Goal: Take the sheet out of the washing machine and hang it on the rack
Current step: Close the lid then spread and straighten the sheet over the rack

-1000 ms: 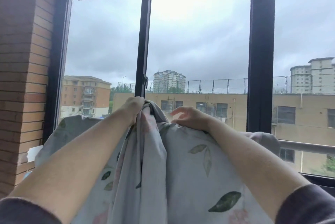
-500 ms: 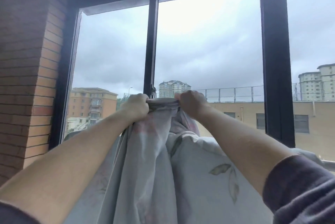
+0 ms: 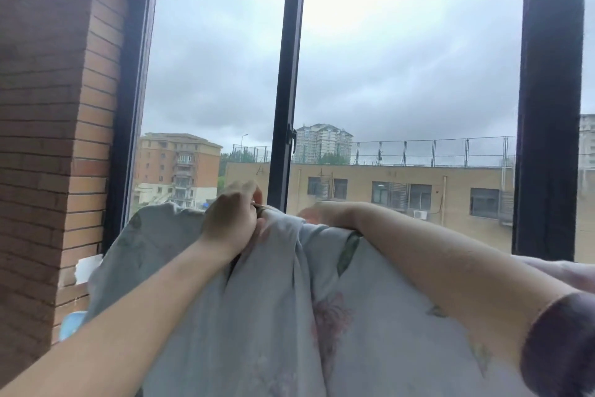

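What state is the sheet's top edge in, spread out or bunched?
Bunched. The sheet gathers into vertical folds where the left hand grips it; the right hand lies over its top, fingers hidden.

The right forearm (image 3: 450, 268) is bare up to a dark purplish-grey sleeve (image 3: 560, 345), soft and matte, whose rounded cuff ends near the elbow. The left forearm (image 3: 135, 309) is bare along its whole visible length. The left hand (image 3: 230, 223) and the right hand (image 3: 317, 215) are bare too.
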